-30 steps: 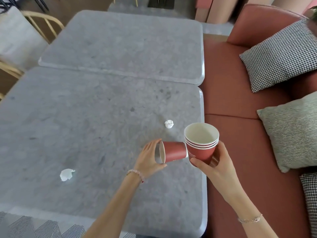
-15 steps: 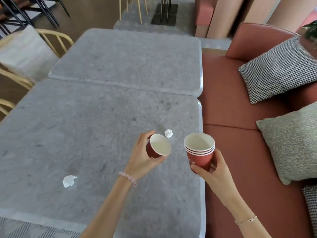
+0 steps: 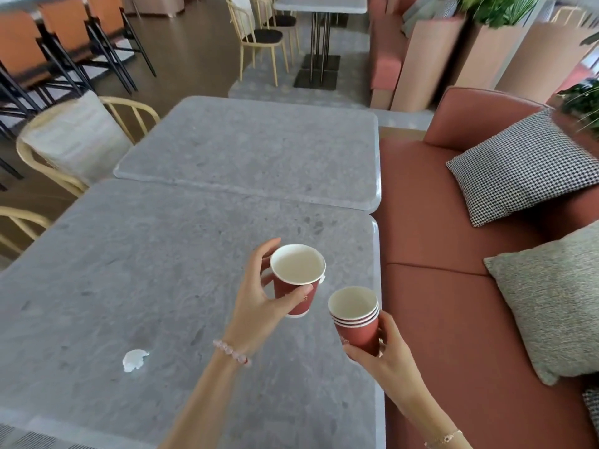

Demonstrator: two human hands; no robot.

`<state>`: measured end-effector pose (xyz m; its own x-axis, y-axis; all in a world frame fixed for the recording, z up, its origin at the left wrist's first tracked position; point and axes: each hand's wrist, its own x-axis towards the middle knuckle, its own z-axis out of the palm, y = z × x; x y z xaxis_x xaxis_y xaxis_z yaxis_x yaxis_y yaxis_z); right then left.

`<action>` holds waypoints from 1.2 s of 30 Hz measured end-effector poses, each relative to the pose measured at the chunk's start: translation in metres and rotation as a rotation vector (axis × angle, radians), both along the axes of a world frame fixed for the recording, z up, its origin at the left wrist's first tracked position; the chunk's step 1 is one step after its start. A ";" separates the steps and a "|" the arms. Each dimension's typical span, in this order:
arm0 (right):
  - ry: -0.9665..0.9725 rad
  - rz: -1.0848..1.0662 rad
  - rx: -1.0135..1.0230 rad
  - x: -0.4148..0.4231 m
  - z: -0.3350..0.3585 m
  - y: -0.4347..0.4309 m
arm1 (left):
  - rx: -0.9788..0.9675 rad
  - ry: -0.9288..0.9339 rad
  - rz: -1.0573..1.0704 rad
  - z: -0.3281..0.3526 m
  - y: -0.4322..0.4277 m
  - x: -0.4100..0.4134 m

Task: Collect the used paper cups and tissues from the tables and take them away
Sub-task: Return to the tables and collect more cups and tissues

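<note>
**Grey café tables: a loose cup is heading for the stack**

Head view: two grey stone-look tables are standing end to end beside a terracotta sofa (image 3: 437, 254), the near table (image 3: 129, 270) lying under both hands and the far table (image 3: 259, 150) beyond it. The left hand (image 3: 259, 299) is holding a single red paper cup (image 3: 296, 280) above the near table, with thumb and fingers clamped round its wall. That cup is sitting close to upright, its long axis near vertical, its mouth pointing up and the white inside showing. The right hand (image 3: 385, 354) is gripping a stack of red paper cups (image 3: 356, 319) low on its side, at the table's right edge. The stack is lower than the single cup and to its right, near it but not touching. It is also standing mouth up, leaning slightly left.

Nesting is, by my reading, the step in hand. The single cup is needing to travel over the stack's mouth, base first and axes lined up, then drop in. A crumpled tissue (image 3: 134, 359) is lying on the near table, well apart to the left, and is waiting to be collected. A speck of white is peeking out at the single cup's right edge; I cannot tell what it is.
</note>
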<state>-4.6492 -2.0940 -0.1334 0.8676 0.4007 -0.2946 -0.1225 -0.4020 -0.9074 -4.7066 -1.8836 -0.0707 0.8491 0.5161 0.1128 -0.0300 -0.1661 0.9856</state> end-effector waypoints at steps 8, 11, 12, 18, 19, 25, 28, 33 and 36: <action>-0.034 0.116 0.060 -0.003 0.013 0.023 | -0.054 -0.106 -0.010 0.034 -0.009 0.009; -0.055 0.141 0.099 -0.006 0.021 0.029 | -0.073 -0.107 -0.027 0.035 -0.013 0.009; -0.064 0.144 0.113 -0.006 0.023 0.030 | -0.076 -0.106 -0.032 0.036 -0.015 0.008; -0.087 0.155 0.157 -0.008 0.032 0.032 | -0.078 -0.081 -0.061 0.029 -0.024 0.004; -0.088 0.153 0.162 -0.008 0.032 0.033 | -0.062 -0.064 -0.073 0.028 -0.026 0.003; -0.092 0.145 0.201 -0.007 0.036 0.031 | 0.001 0.039 -0.142 0.018 -0.029 -0.003; -0.093 0.136 0.218 -0.006 0.038 0.030 | 0.039 0.085 -0.160 0.012 -0.029 -0.006; -0.102 0.122 0.233 -0.003 0.038 0.028 | 0.110 0.112 -0.173 0.009 -0.029 -0.010; -0.106 0.114 0.235 -0.001 0.037 0.027 | 0.176 0.089 -0.166 0.013 -0.027 -0.012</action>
